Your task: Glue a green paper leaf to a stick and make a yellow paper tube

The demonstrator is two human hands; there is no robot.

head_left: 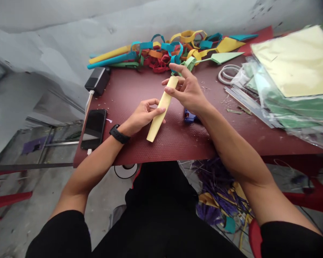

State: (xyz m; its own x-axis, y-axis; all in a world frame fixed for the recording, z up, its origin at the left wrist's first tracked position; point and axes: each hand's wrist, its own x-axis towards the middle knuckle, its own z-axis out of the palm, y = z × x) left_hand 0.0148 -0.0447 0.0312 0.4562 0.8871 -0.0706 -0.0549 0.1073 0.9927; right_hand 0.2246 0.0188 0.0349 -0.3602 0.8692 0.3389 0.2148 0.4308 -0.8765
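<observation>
A long yellow paper strip point(158, 118) is held above the dark red table point(177, 139), tilted from lower left to upper right. My left hand point(141, 116), with a black watch on its wrist, pinches the strip near its middle. My right hand point(187, 89) grips the strip's upper end, its index finger stretched out. A small blue object point(190, 116), partly hidden, lies on the table just under my right wrist.
A chain of coloured paper loops point(167, 50) lies at the table's back. A black phone point(94, 128) and a black charger point(97, 80) sit at the left edge. Coloured paper sheets in plastic point(290, 75) and a white ring point(227, 73) fill the right side. Paper scraps point(220, 200) lie on the floor.
</observation>
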